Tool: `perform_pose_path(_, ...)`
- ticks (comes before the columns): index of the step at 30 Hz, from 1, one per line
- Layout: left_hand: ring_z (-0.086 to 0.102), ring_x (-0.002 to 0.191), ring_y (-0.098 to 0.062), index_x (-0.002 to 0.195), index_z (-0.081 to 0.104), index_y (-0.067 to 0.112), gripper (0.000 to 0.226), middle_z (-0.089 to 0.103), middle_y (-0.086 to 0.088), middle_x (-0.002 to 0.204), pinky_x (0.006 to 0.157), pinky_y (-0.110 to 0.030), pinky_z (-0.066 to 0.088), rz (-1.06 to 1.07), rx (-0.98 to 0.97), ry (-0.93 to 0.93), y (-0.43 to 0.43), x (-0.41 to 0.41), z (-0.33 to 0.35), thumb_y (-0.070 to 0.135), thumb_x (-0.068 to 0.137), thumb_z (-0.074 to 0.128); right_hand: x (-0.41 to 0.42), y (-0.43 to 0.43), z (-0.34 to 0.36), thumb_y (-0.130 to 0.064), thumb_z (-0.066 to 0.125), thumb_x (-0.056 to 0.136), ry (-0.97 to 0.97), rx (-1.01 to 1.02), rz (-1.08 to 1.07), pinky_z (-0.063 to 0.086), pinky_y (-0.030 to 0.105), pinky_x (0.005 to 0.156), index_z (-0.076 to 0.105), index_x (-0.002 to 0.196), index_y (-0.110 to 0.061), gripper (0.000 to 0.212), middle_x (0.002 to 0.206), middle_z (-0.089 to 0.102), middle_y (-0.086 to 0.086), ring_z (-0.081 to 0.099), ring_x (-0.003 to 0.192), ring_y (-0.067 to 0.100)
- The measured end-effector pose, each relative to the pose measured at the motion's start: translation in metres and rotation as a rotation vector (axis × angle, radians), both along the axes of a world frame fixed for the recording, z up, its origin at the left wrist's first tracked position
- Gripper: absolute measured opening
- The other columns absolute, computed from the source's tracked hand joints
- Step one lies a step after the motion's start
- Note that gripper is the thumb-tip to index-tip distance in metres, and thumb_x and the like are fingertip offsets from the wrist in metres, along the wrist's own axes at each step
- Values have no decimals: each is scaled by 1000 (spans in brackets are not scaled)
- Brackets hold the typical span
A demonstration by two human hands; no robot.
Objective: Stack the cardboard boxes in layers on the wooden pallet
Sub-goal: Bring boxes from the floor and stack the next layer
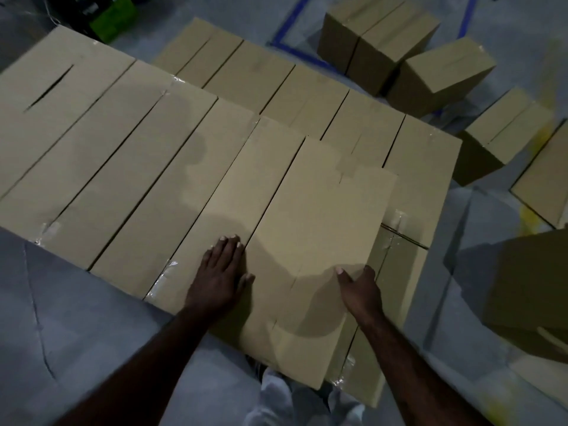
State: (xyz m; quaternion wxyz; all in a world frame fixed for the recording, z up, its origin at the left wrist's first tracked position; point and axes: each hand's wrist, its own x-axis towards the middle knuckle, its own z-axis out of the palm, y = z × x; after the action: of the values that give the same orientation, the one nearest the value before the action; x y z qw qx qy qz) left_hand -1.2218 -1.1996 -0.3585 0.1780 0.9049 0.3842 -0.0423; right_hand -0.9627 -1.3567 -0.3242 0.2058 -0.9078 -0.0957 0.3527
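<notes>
Your left hand point(221, 272) lies flat on the top-layer box point(310, 216); right hand point(358, 287) grips its R edge. Slide it flush w/ the neighbour point(153, 186), corners squared. Pallet hidden under the stack.

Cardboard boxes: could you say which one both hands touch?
The rightmost upper-layer box, nearest the person: left hand flat on top, right hand at its right edge.
</notes>
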Motion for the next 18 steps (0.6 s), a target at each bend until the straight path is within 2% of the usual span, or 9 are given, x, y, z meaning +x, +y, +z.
perform_pose_path(2, 22, 149, -33, 150, 37, 4, 73, 28, -16, 160, 119, -43, 13, -38, -8, 32, -1, -2, -5, 56, 101, 24, -1, 2, -2, -43, 58, 99, 0, -32, 20, 45, 40, 96, 27, 148, 0, 73, 141, 52, 25, 54, 125, 42)
perform_pose_path(4, 23, 149, -35, 151, 35, 2, 75, 27, -18, 160, 120, -48, 18, -58, -15, 58, -1, -2, -6, 56, 102, 22, -3, 6, -4, -41, 54, 101, -6, -72, 27, 46, 43, 95, 25, 146, 1, 68, 137, 54, 28, 56, 122, 44)
perform_pose_path(6, 22, 149, -36, 151, 33, 1, 76, 26, -19, 161, 119, -52, 21, -76, -6, 69, -2, -2, -6, 58, 101, 23, -8, 11, -8, -38, 50, 103, -15, -93, 5, 47, 44, 95, 15, 150, 1, 70, 138, 52, 30, 56, 122, 45)
perform_pose_path(9, 21, 150, -36, 152, 35, 2, 76, 25, -18, 161, 119, -53, 22, -88, 15, 59, -3, -3, -6, 58, 101, 25, -17, 17, -12, -37, 44, 105, -26, -133, -33, 41, 46, 103, -6, 156, 0, 80, 153, 34, 28, 47, 132, 45)
perform_pose_path(12, 21, 150, -35, 151, 36, 2, 75, 26, -17, 161, 119, -52, 22, -84, 43, 56, -4, -3, -8, 57, 99, 30, -24, 19, -15, -35, 42, 105, -94, -186, 3, 37, 49, 107, -5, 156, 1, 79, 162, 13, 26, 37, 138, 46)
perform_pose_path(15, 19, 150, -35, 152, 34, 3, 75, 24, -17, 162, 120, -52, 20, -86, 67, 42, -5, -3, -10, 56, 99, 32, -19, 26, -6, -42, 48, 100, -303, -316, 224, 28, 59, 113, 3, 158, -6, 82, 165, 0, 22, 13, 149, 43)
perform_pose_path(18, 21, 150, -35, 151, 34, 3, 74, 24, -16, 162, 119, -51, 19, -79, 117, 10, -7, -3, -17, 54, 99, 32, 4, 63, 3, -49, 55, 92, -499, -221, 527, 17, 61, 116, 12, 159, -14, 87, 165, 6, 20, 8, 151, 40)
